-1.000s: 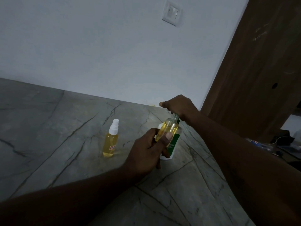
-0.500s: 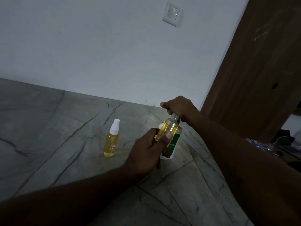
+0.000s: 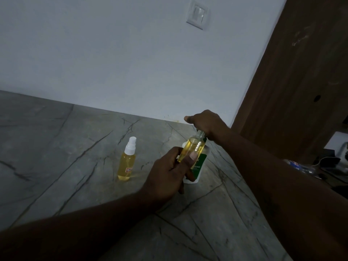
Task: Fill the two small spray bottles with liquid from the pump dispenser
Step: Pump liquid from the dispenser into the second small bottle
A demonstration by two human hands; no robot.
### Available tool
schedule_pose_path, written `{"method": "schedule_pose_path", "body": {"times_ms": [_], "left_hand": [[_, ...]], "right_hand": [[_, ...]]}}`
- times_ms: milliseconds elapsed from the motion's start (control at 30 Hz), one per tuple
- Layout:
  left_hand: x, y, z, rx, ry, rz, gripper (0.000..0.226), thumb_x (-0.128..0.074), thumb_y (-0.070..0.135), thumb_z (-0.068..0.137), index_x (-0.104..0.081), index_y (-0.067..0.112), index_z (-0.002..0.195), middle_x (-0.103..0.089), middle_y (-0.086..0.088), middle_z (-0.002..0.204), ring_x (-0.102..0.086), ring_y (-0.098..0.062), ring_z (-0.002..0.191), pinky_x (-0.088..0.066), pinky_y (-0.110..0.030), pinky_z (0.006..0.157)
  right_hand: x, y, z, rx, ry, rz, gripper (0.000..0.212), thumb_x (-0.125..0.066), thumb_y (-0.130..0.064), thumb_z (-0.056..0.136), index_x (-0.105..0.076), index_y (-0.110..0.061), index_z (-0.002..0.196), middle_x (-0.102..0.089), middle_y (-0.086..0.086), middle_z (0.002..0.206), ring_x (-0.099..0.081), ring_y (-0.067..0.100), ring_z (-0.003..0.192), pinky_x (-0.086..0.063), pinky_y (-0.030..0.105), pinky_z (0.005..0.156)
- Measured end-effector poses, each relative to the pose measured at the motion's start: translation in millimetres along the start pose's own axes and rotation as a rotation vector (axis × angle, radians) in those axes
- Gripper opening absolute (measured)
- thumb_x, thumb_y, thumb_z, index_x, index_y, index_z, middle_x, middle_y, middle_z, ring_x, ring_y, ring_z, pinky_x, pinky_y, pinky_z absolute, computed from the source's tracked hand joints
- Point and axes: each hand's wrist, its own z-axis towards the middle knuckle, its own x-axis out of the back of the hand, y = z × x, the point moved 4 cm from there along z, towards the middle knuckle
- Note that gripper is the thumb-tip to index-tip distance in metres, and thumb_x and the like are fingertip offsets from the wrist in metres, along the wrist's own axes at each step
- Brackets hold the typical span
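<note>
My left hand (image 3: 169,169) grips a small clear spray bottle (image 3: 192,147) with no cap, nearly full of yellow liquid, tilted with its open neck up under my right hand. My right hand (image 3: 204,123) is closed over the top of the pump dispenser (image 3: 196,167), a white bottle with a green label standing behind the held bottle; its pump head is hidden under my fist. A second small spray bottle (image 3: 127,162), capped in white and holding yellow liquid, stands upright on the counter to the left.
The grey marble counter (image 3: 66,166) runs back to a white wall with a light switch (image 3: 196,15). A brown wooden door (image 3: 301,81) stands at the right. Cables and a plastic bottle (image 3: 299,165) lie low at the far right.
</note>
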Motion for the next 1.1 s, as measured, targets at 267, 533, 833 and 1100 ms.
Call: {"method": "schedule_pose_path", "body": {"times_ms": [267,533,833,1100], "left_hand": [[-1.3,0.3,-0.6,0.000,-0.008,0.001,0.048,-0.048,0.060,0.093,-0.059,0.024,0.122,-0.075,0.001,0.092,-0.063,-0.014,0.052,-0.053,-0.026,0.050],[-0.7,0.3,-1.0,-0.005,0.000,-0.017,0.048,-0.048,0.061,0.092,-0.060,0.024,0.120,-0.076,0.000,0.086,-0.063,-0.014,0.050,-0.051,-0.025,0.049],[-0.1,-0.3,0.0,0.011,-0.001,-0.011,0.047,-0.048,0.060,0.093,-0.059,0.023,0.121,-0.076,0.001,0.086,-0.063,-0.014,0.050,-0.052,-0.025,0.049],[-0.5,0.5,0.1,0.013,-0.006,-0.019,0.050,-0.047,0.061,0.090,-0.059,0.023,0.120,-0.076,0.002,0.084,-0.062,-0.014,0.050,-0.052,-0.025,0.049]], "right_hand": [[16.5,-10.7,-4.8,0.074,0.000,-0.133,0.039,-0.054,-0.041,0.100,-0.060,-0.008,0.081,-0.055,0.008,0.086,-0.050,0.020,0.069,-0.042,0.030,0.064],[1.5,-7.6,-6.8,0.024,-0.026,-0.078,0.051,-0.049,-0.044,0.101,-0.057,-0.012,0.140,-0.057,0.017,0.137,-0.060,0.030,0.110,-0.048,0.037,0.090],[12.2,-11.8,-10.0,0.076,-0.031,-0.096,0.029,-0.050,-0.037,0.104,-0.065,-0.019,0.087,-0.045,0.002,0.079,-0.040,0.014,0.057,-0.032,0.024,0.053],[2.4,-7.7,-8.7,0.079,-0.063,-0.084,0.031,-0.048,-0.040,0.104,-0.063,-0.024,0.083,-0.044,-0.001,0.083,-0.035,0.010,0.059,-0.032,0.024,0.055]]}}
